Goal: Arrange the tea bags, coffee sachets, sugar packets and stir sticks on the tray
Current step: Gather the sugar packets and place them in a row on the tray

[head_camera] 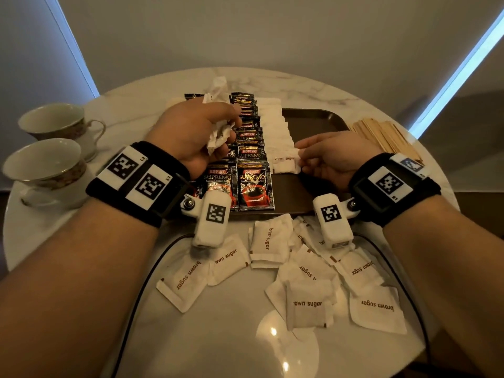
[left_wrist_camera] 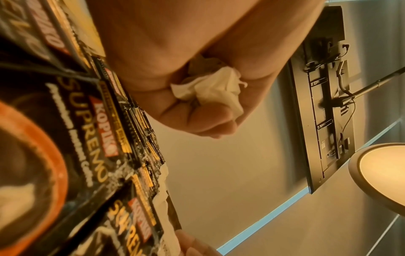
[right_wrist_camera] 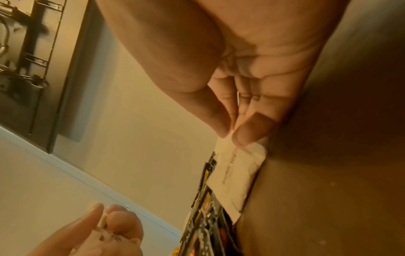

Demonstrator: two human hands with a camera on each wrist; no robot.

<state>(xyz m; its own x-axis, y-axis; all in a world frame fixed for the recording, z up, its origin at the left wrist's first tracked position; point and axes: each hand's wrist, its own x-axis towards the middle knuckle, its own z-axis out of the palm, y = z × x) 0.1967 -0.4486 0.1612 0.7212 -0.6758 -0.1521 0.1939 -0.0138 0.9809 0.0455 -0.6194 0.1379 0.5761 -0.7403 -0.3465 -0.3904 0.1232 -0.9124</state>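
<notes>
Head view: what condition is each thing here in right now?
Left hand: grips crumpled white packets.
Right hand: pinches brown sugar packet on the tray.
Coffee sachets: overlapping rows on tray.
Loose sugar packets: scattered on table.
Stir sticks: piled beside tray.
Teacups: upright.

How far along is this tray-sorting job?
Done: two rows of coffee sachets lie on the tray. In hand: the right hand pinches a sugar packet onto its row; the left hand holds more. Left: loose packets and stir sticks off the tray.
</notes>
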